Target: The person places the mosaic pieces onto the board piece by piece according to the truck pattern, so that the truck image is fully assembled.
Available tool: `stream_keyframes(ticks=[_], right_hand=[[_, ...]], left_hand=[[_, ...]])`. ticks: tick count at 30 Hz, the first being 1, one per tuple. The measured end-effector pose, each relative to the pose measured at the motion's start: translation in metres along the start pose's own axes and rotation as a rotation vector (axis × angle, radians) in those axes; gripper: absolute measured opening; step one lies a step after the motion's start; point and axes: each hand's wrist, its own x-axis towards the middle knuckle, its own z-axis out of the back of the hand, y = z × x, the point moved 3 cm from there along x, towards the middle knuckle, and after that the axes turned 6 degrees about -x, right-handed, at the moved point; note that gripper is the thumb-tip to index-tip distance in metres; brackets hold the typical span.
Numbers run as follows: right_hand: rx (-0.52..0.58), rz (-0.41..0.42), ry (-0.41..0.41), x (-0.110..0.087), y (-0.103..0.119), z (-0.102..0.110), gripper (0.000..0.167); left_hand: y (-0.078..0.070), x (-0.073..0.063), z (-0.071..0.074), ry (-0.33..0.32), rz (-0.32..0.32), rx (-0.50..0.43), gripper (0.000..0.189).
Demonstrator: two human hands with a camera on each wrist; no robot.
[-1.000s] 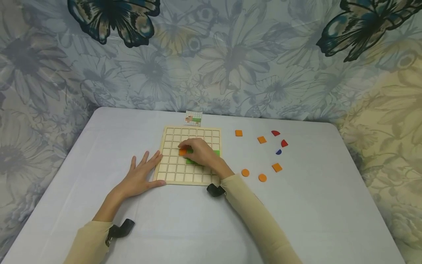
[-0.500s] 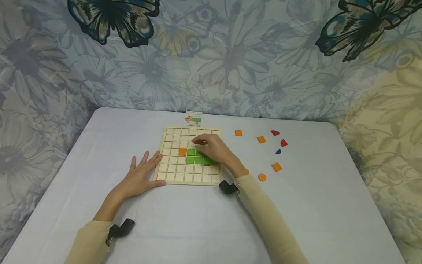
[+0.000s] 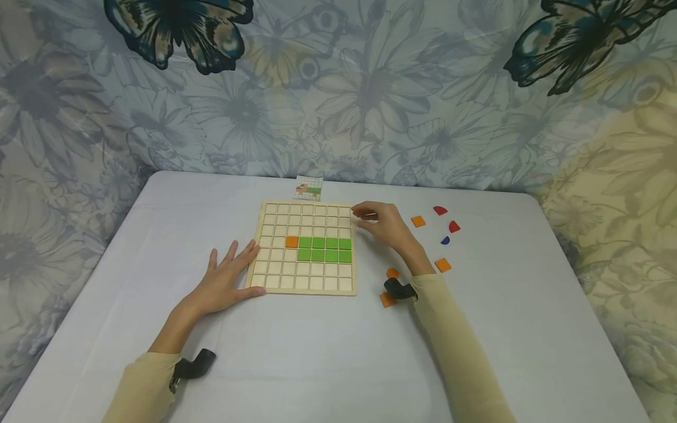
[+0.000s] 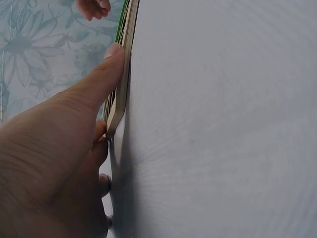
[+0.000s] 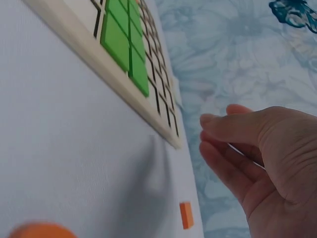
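A pale wooden grid board (image 3: 312, 292) lies flat on the far half of the white table (image 3: 296, 352), left of centre. Green tiles (image 3: 318, 243) fill two adjoining rows of four, reaching its right edge; one orange tile (image 3: 292, 242) sits just left of the farther row. The square outline gives no clear long axis; its sides run nearly near-to-far, while the green block stretches left to right. Both wrist views cut the board off.

The left hand (image 3: 226, 284) rests spread on its left and near edges. The right hand (image 3: 385, 223), fingers loosely bent and gripping nothing visible, hovers off the right edge. A black wrist camera (image 3: 399, 289) partly covers an orange piece (image 3: 387, 301). The far card (image 3: 308, 188) is too small to read.
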Motion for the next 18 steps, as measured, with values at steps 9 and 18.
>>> stream_keyframes(ticks=[9,18], right_hand=[[-0.019,0.012,-0.086,0.004,-0.019,0.019,0.029],[-0.043,-0.139,-0.106,0.008,-0.055,0.026,0.033]], left_hand=[[0.001,-0.001,0.001,-0.002,0.004,-0.005,0.102],[0.001,-0.001,0.001,-0.008,0.004,-0.006,0.103]])
